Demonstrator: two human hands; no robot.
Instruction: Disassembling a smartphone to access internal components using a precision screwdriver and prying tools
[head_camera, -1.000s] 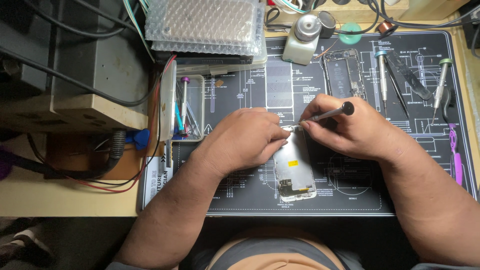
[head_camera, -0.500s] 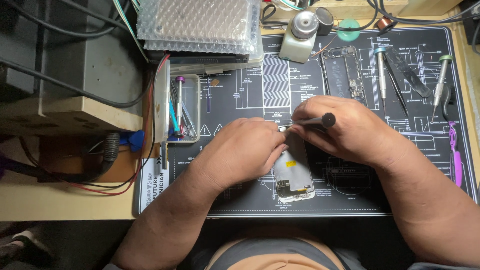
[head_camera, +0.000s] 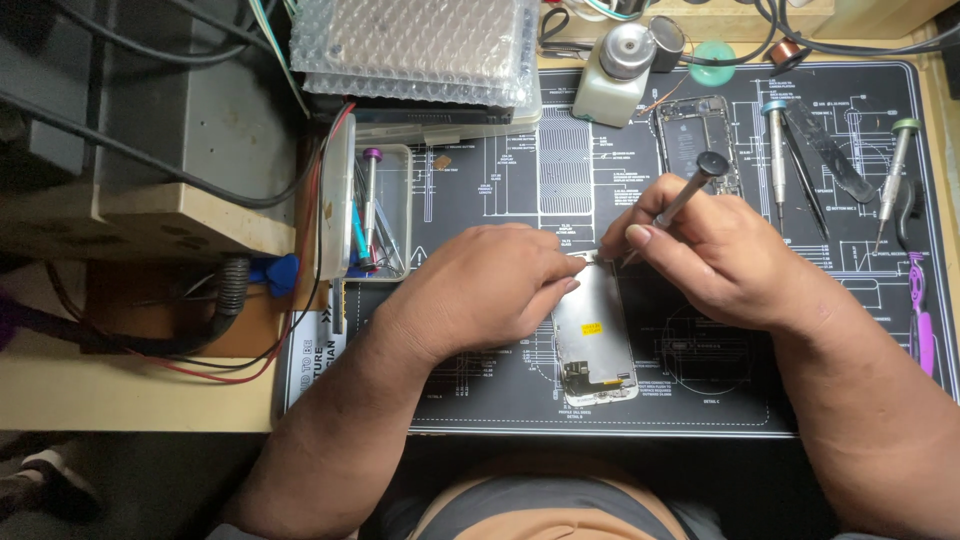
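While we look straight down from the head camera, we see two bare hands meeting near the middle of the frame over a black repair mat (head_camera: 500, 400) printed with white diagrams. The left hand (head_camera: 480, 295) comes in from the lower left and lies palm down, its fingers curled onto the upper left edge of a phone panel (head_camera: 592, 335), a pale metallic rectangle lying flat on the mat just below centre. The panel's lower end, with small dark parts and a yellow patch, shows uncovered toward the bottom of the frame.

The right hand (head_camera: 715, 255) comes in from the lower right. Its fingers are pinched around a slim screwdriver (head_camera: 680, 200), which slants up and to the right, its round dark cap uppermost. The tip points down at the panel's top edge, but we cannot tell whether it touches, since the fingers hide it.

At the upper centre, a white dispenser bottle (head_camera: 615, 75) with a metal top stands at the mat's top edge. Just right of it, a dark phone housing (head_camera: 695, 135) lies flat on the mat. Farther right lie two more screwdrivers (head_camera: 778, 150) with coloured caps and a pair of black tweezers (head_camera: 825, 150). A purple tool (head_camera: 920, 320) lies at the right edge.

Left of the hands, a clear tray (head_camera: 385, 210) holds a purple-capped driver. Bubble wrap (head_camera: 415, 45) fills the upper centre-left, and cables (head_camera: 150, 160) cross grey equipment in the upper left.
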